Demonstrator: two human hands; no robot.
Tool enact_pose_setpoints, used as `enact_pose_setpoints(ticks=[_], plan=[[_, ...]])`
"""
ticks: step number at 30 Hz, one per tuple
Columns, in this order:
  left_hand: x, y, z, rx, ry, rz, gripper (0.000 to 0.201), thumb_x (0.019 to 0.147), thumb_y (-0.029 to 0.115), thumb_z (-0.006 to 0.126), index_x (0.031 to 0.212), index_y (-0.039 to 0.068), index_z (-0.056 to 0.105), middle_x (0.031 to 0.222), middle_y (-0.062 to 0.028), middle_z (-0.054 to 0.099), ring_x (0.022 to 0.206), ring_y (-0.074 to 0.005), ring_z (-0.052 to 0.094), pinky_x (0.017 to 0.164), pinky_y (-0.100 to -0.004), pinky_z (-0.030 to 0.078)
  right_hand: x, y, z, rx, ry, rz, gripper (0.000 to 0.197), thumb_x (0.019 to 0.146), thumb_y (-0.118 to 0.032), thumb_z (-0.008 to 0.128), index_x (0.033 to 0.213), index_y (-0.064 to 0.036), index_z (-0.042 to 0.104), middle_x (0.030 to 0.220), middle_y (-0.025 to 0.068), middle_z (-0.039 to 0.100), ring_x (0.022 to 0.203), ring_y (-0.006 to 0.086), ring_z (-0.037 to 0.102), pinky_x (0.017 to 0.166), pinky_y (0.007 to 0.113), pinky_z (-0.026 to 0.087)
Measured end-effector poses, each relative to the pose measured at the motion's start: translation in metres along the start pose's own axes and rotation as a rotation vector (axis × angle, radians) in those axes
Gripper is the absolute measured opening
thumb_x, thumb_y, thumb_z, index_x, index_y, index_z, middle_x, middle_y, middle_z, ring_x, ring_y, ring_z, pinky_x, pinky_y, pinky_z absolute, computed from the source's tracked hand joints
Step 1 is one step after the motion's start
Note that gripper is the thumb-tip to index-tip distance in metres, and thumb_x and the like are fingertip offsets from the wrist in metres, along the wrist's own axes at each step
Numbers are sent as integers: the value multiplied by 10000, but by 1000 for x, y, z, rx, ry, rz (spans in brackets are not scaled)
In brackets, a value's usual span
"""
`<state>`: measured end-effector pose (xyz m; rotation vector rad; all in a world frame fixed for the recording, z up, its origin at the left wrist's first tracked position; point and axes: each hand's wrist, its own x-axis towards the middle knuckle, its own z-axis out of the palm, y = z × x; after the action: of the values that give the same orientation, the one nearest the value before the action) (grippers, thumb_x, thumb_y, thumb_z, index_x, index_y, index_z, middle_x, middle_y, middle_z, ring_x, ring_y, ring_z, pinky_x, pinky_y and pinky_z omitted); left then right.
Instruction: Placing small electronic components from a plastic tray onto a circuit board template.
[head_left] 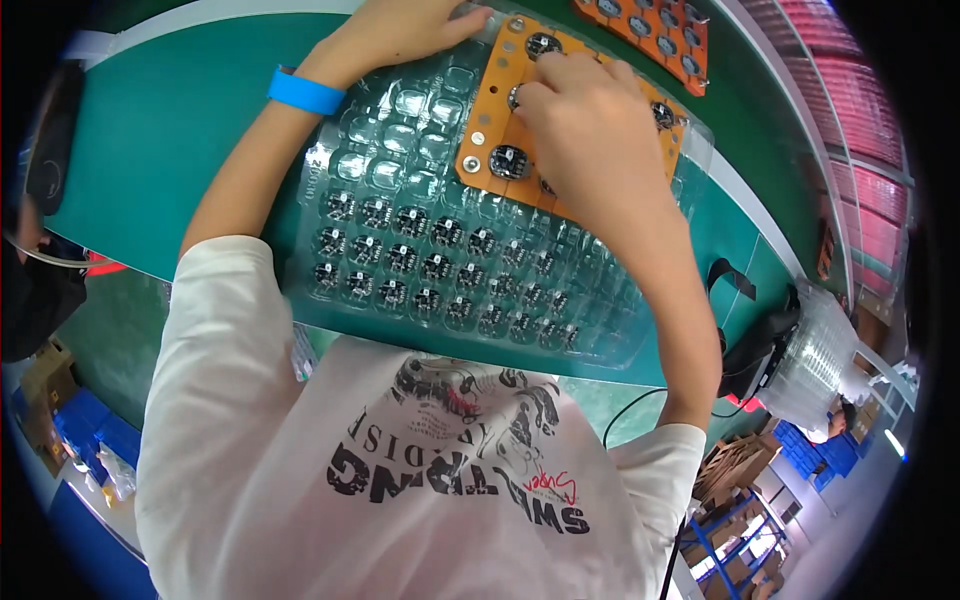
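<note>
An orange fixture plate (490, 118) lies on a clear plastic blister tray (362, 132). Small round black circuit boards (509, 162) sit in several of its recesses. Over the middle of the plate is my right hand (598, 125), its fingers bent down and closed; their tips, and whatever they pinch, are hidden. My left hand (408, 30) is by the plate's far left corner, one finger stretched toward it. The other left fingers are cut off by the upper edge. Rows of similar boards (435, 266) fill the tray's near pockets, while several far-left pockets hold nothing.
A green table (200, 130) with a pale rim carries the tray. Beyond the plate lies a second orange plate (650, 30) with round parts. A black strap (732, 278) and stacked clear trays (815, 345) are at the right. Another person's dark clothing (45, 295) shows at far left.
</note>
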<state>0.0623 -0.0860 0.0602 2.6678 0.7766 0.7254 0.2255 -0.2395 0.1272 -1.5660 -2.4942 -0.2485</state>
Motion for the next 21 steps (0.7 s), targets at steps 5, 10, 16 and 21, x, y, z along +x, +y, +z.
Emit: enact_pose_setpoints(ticks=[5,10,16,21], plan=[[0,1,5,0,23,22,246,875,181,598,1059,28,657,1033,-161,672,1021,-349,609,910,-439,443,-5,9,6,63,-2,-25,54,812,-72,690,806,-19,680,843,87,626,889,262,627,878,401,466],[-3,-1,0,15,-13,-7,255,877,179,596,1069,22,653,1048,-164,672,1028,-348,608,913,-440,443,1,29,-31,143,-19,36,124,878,-97,666,924,17,682,896,113,676,866,284,646,830,363,492],[-2,-1,-1,13,-13,1,266,879,186,594,1081,20,648,1057,-168,671,1035,-346,608,910,-440,441,-56,111,-57,486,93,450,163,962,-72,600,1085,4,676,937,82,695,834,147,636,772,279,503],[2,2,-2,1,-22,9,281,884,199,588,1092,20,649,1063,-172,671,1043,-347,606,923,-443,433,-98,129,-17,444,-33,626,180,952,-85,620,1105,-11,678,959,57,682,854,123,615,752,252,482]])
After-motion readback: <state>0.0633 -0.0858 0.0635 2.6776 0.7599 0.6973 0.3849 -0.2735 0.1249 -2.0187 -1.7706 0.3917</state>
